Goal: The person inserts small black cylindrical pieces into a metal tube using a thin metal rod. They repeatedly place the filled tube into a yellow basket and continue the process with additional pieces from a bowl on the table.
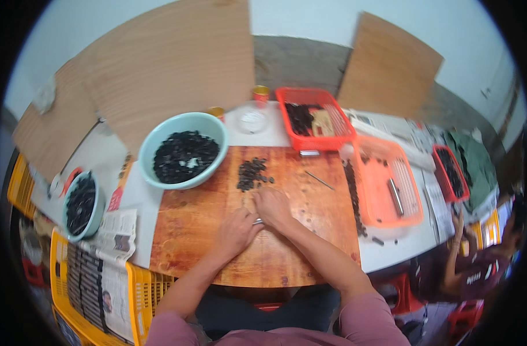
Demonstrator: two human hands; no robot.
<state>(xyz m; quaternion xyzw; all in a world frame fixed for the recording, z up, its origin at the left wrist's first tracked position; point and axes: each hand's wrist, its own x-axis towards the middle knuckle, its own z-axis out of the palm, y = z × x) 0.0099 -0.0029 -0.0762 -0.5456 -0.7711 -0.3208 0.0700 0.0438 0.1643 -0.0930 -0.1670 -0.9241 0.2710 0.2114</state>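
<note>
Our mauve shirt (286, 337) lies nearest, at six o'clock from our joined hands, below the wooden board (200, 222) they work over. At eight o'clock we have a yellow crate (141, 300) with newspaper and rows of dark strips on it. Toward nine stands the smaller pale-green bowl (100, 202), holding black pieces; between ten and eleven, the larger pale-green bowl (185, 121) holds many more, with a few whitish bits on top.

Our left hand (238, 229) is closed around a short shiny metal piece (258, 221), mostly hidden, just beside our right wrist. Our right hand (272, 207) is curled, knuckles up, against the left; we cannot tell whether its fingers grip anything. Straight at twelve, just beyond the right hand, dark pieces (252, 174) lie heaped loosely on the board.

At one o'clock sits a red basket (321, 143) with dark material inside. Toward two, a thin rod (319, 180) lies slantwise on the board. Near three, an orange basket (379, 167) holds a metal cylinder (395, 197); past it, between three and four, another person (485, 268) sits.
</note>
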